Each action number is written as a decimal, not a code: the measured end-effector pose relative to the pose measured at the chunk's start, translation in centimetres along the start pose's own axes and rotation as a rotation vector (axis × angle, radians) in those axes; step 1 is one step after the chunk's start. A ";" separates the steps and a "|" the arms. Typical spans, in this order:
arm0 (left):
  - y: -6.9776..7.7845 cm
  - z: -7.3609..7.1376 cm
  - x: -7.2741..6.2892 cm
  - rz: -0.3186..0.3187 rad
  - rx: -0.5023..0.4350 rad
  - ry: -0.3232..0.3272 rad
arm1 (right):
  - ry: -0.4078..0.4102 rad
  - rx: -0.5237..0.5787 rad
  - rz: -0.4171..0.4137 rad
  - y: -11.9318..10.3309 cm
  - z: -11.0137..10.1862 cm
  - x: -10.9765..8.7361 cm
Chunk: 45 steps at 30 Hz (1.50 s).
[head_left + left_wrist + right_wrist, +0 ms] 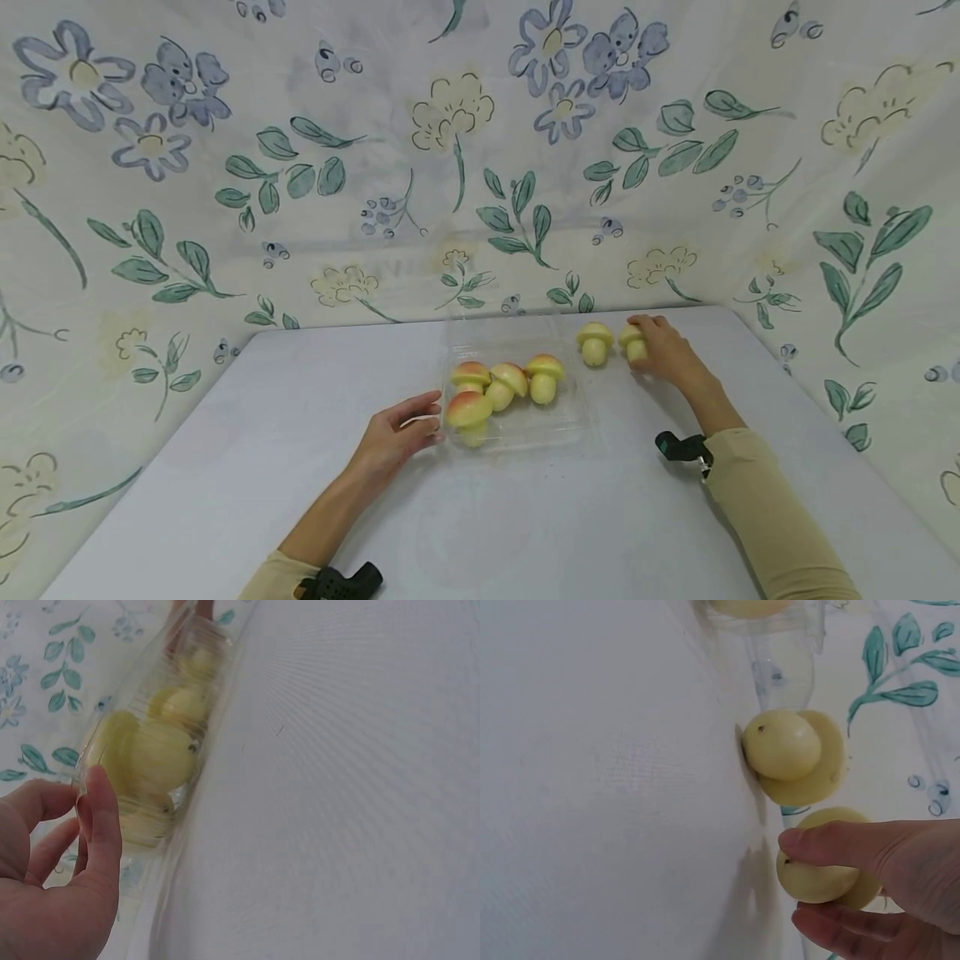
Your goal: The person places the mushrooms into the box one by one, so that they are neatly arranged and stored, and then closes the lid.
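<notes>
In the head view my right hand (pixel 663 352) grips a yellow toy mushroom (pixel 633 343) at the table's back right; the right wrist view shows thumb and fingers on either side of this mushroom (pixel 817 877). Just left of it stands another yellow mushroom (pixel 595 343), which nothing touches. A clear plastic box (pixel 532 429) holds several mushrooms with reddish-yellow caps, one (pixel 543 377) standing upright and others leaning. My left hand (pixel 397 437) is at the box's left side, its fingers slightly bent; in the left wrist view the fingertips meet the box wall (pixel 86 772).
A white table (pixel 300 417) lies under everything. Behind it hangs a cloth (pixel 405 275) patterned with flowers and leaves. At the box's back rises a clear flap (pixel 498 333), apparently its lid. Each wrist wears a black camera mount (pixel 678 446).
</notes>
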<state>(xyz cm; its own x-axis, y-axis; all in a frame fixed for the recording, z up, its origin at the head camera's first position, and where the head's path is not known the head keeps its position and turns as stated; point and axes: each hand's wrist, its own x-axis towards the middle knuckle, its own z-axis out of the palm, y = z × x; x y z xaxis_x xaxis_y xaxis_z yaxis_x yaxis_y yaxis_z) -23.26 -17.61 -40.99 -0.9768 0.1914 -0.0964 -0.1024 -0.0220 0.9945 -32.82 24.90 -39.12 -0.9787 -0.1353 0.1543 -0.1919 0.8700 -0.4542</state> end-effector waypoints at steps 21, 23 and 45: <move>-0.6 -0.1 -0.3 -0.015 0.001 0.017 | 0.034 0.037 -0.054 -1.9 -1.3 -0.7; -0.7 -0.1 -0.4 -0.021 0.000 0.017 | 0.028 0.047 -0.055 -2.3 -1.5 -0.9; -0.2 -0.2 0.0 0.018 -0.014 -0.002 | 0.036 0.009 -0.177 -7.0 -3.5 -2.1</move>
<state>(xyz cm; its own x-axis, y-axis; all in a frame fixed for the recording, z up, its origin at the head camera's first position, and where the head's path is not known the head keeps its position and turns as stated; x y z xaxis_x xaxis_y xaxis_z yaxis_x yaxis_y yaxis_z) -23.27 -17.77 -41.18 -0.9781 0.1928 -0.0789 -0.0879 -0.0390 0.9954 -29.21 20.75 -33.22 -0.9264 -0.2685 0.2639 -0.3616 0.8298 -0.4251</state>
